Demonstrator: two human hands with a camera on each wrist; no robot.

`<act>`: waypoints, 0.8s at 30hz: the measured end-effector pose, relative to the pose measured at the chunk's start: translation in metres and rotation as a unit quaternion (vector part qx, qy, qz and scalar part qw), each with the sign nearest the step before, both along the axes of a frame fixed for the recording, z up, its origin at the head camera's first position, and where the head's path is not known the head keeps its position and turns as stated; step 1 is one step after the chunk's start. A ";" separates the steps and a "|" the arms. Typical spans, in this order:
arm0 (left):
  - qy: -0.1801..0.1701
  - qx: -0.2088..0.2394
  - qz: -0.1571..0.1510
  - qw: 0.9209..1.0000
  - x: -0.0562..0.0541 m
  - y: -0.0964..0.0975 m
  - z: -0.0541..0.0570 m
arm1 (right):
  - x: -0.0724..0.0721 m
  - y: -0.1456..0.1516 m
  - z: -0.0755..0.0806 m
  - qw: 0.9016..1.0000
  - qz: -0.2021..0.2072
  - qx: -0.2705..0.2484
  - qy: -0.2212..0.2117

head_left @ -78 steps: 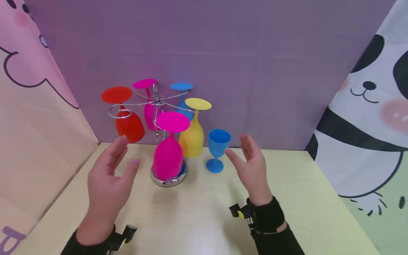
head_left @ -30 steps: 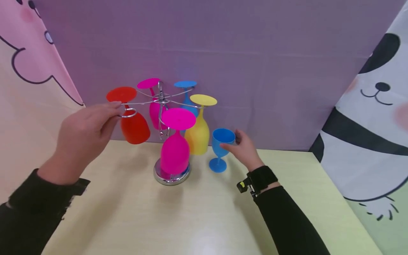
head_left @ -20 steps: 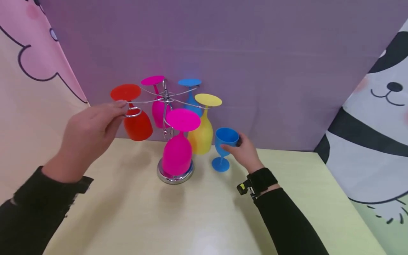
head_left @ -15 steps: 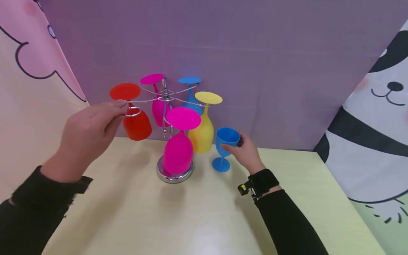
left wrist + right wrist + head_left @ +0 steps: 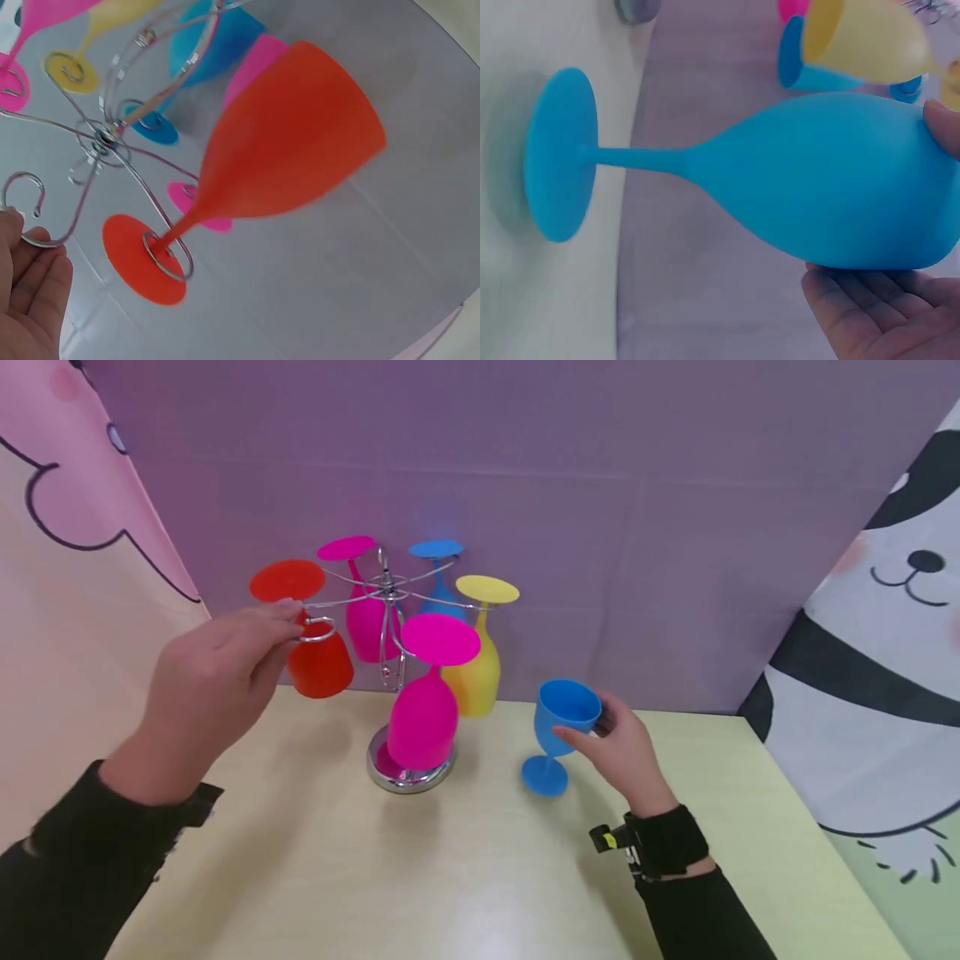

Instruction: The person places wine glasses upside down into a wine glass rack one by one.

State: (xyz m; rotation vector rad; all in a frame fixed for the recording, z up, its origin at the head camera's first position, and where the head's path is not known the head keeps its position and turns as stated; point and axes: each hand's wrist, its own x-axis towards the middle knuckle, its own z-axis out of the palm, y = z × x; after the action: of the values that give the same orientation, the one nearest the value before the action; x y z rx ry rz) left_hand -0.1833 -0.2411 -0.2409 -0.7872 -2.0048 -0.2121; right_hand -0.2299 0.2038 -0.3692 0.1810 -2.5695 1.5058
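My right hand grips a blue goblet by its bowl, thumb on the near side and fingers behind. The goblet is mouth up and slightly tilted, its foot close over the table. My left hand pinches a bare wire loop of a chrome goblet rack. Beside that hand a red goblet hangs upside down by its foot. Also hanging inverted are a near pink goblet, a yellow goblet, a far pink goblet and a second blue goblet.
The rack stands on a pale wooden table, left of the held goblet. A purple backdrop rises behind the table's far edge. Printed panels flank it, a panda panel on the right.
From apart in the air, the left hand reached the rack's loop and pinched it; the right hand took the blue goblet. Since half a second ago, the goblet has come nearer and rightward.
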 end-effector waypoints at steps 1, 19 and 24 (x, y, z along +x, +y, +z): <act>0.000 -0.002 -0.001 1.000 0.002 0.002 0.000 | 0.005 -0.001 0.002 1.000 0.001 0.001 0.004; 0.006 0.008 -0.041 0.999 0.010 0.032 -0.006 | 0.059 -0.030 0.036 0.998 0.046 -0.012 0.047; 0.003 0.021 -0.045 0.999 0.011 0.038 -0.006 | 0.066 -0.038 0.039 0.994 0.079 -0.007 0.075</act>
State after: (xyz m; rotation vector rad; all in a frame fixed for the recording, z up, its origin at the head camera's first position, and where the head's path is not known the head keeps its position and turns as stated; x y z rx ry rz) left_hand -0.1724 -0.2026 -0.2468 -0.8506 -1.9552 -0.3036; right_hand -0.1636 0.1663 -0.3305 0.4872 -2.4760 1.4983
